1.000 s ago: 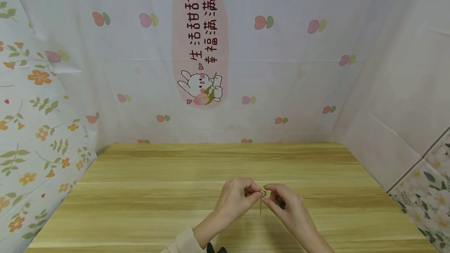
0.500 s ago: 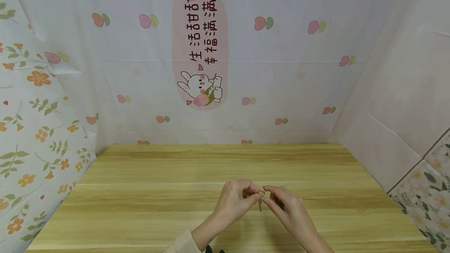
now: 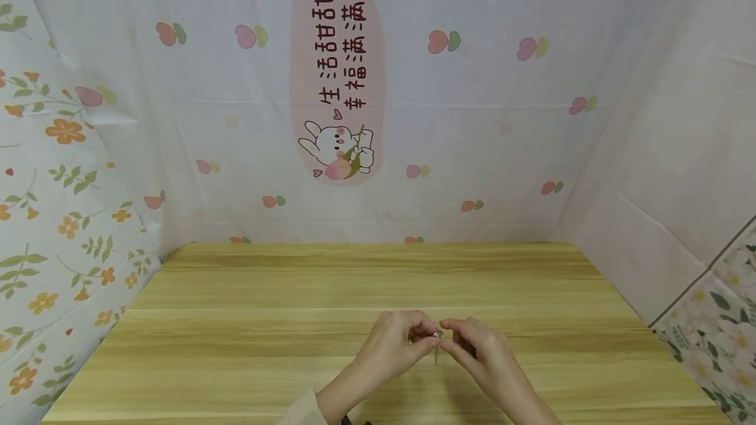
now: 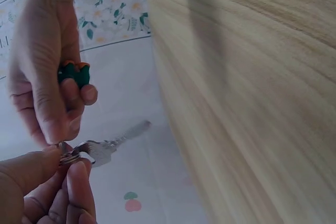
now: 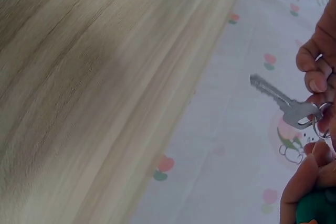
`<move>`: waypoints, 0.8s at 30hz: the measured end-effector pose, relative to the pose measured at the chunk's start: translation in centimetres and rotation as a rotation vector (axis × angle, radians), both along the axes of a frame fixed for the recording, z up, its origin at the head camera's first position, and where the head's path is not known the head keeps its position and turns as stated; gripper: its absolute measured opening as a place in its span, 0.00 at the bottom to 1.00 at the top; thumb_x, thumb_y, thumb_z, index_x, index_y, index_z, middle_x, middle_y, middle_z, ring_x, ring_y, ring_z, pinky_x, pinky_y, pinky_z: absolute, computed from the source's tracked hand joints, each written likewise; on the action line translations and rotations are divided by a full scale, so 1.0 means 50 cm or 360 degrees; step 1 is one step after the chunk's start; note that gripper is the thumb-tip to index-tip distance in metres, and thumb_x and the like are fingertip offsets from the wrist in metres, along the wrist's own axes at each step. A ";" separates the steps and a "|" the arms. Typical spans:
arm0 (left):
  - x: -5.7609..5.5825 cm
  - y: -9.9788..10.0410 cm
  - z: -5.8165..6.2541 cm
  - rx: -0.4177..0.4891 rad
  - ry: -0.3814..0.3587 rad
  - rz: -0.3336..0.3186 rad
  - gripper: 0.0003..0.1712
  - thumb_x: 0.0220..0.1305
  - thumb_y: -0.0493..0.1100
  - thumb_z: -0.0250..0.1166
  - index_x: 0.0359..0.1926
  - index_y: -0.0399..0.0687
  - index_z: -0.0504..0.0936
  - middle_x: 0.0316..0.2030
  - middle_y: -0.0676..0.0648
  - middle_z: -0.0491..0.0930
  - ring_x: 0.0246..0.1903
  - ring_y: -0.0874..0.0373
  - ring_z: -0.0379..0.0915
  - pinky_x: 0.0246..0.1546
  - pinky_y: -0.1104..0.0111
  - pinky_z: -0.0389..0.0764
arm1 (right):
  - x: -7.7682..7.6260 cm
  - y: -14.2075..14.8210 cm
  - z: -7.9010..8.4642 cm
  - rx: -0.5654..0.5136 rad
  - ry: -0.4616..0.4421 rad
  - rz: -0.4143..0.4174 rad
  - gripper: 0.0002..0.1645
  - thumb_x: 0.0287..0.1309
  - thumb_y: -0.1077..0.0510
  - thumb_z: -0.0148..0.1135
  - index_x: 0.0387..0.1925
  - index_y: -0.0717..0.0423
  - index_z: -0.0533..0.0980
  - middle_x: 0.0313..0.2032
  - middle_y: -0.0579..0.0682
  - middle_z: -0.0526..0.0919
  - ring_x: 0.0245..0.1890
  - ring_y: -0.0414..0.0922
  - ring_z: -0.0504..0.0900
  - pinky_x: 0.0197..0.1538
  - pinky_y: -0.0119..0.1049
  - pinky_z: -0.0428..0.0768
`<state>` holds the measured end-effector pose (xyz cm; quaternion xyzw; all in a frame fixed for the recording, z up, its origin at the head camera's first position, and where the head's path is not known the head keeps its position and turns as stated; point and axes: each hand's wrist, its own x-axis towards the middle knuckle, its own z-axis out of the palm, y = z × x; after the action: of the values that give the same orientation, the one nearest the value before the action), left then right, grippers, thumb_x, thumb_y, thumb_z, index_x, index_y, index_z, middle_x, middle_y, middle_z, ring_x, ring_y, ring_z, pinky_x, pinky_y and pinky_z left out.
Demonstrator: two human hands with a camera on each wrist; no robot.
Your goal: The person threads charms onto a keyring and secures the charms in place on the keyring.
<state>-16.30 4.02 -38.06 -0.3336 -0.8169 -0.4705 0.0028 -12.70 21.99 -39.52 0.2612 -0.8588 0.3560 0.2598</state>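
In the head view my left hand [image 3: 390, 347] and right hand [image 3: 487, 354] meet above the table. Between left thumb and fingers I pinch a metal key ring [image 4: 71, 157]. A silver key [image 4: 100, 152] hangs from the ring, and its toothed blade points away from the hands; the right wrist view shows this key [image 5: 296, 113] in full. My right thumb and index fingertips are right at the ring. The curled fingers of the right hand hold a green and orange keychain charm [image 4: 76, 75], mostly hidden in the palm.
The wood-grain table [image 3: 266, 326] spreads out below and around both hands. Behind it hangs a white printed cloth [image 3: 496, 130] with a rabbit picture, and a flowered cloth [image 3: 71, 215] lines the left side. Something dark shows at the bottom edge by the left sleeve.
Both hands have moved slightly down and towards me. The key has swung a little, from broader to thin edge-on in the head view. Right fingertips stay at the ring.
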 end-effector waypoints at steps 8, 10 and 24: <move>0.002 -0.003 0.006 0.0027 0.0036 -0.0001 0.02 0.59 0.37 0.66 0.30 0.43 0.84 0.25 0.53 0.84 0.22 0.76 0.71 0.26 0.82 0.74 | 0.002 0.001 0.000 0.0049 0.0070 0.0025 0.14 0.47 0.70 0.66 0.40 0.62 0.80 0.23 0.35 0.70 0.21 0.24 0.61 0.18 0.21 0.66; 0.002 -0.003 0.006 0.0040 0.0083 0.0008 0.02 0.58 0.37 0.66 0.30 0.43 0.84 0.25 0.53 0.84 0.22 0.77 0.72 0.28 0.82 0.74 | 0.002 0.000 0.000 0.0021 0.0020 0.0017 0.14 0.48 0.70 0.66 0.40 0.63 0.80 0.23 0.35 0.70 0.21 0.25 0.62 0.18 0.22 0.66; 0.005 -0.005 -0.010 0.0154 0.0033 0.0056 0.02 0.57 0.38 0.67 0.29 0.45 0.85 0.28 0.55 0.83 0.25 0.75 0.71 0.30 0.78 0.74 | 0.003 0.001 0.001 -0.0076 -0.0154 0.0024 0.13 0.51 0.68 0.65 0.41 0.63 0.80 0.25 0.37 0.75 0.22 0.27 0.66 0.21 0.25 0.70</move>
<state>-16.04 3.75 -38.57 -0.3234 -0.7988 -0.5060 0.0356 -12.54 22.03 -39.46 0.2439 -0.8596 0.3906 0.2213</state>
